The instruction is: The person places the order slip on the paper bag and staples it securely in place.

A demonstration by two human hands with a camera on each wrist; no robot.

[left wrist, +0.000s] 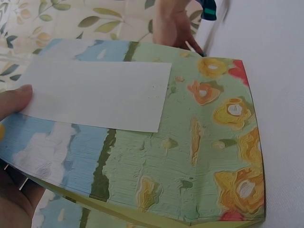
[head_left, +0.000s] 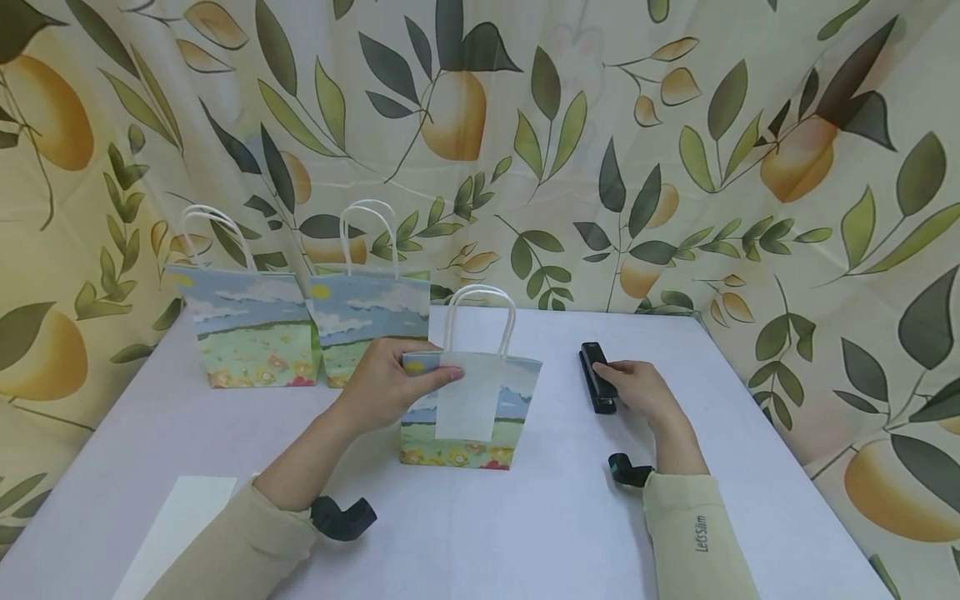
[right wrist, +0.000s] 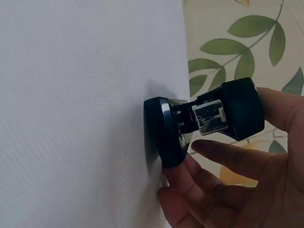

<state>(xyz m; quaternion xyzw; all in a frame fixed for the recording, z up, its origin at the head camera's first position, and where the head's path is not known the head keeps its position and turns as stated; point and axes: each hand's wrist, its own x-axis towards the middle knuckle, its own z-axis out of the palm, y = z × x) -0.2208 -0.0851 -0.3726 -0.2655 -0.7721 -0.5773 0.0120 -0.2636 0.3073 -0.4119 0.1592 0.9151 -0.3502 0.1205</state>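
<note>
My left hand (head_left: 384,385) grips the upper left edge of a small paper gift bag (head_left: 457,455) printed with sky, meadow and flowers. Its thumb presses a blank white card (head_left: 467,408) flat against the bag's front; the left wrist view shows this card (left wrist: 95,95) lying along the sky and grass print. White twisted handles (head_left: 480,292) rise from the bag's top. Off to the right, my right hand (head_left: 651,390) holds a black stapler (head_left: 597,385) at the table. Seen from the right wrist, the stapler (right wrist: 243,110) has its jaws apart, with fingers curled about its base.
Two matching gift bags (head_left: 251,333) (head_left: 337,321) stand upright at the back left of the white-covered table (head_left: 555,525). Another white sheet (head_left: 180,525) lies at the front left, partly under the left sleeve. A fruit-patterned curtain (head_left: 555,192) hangs behind the table.
</note>
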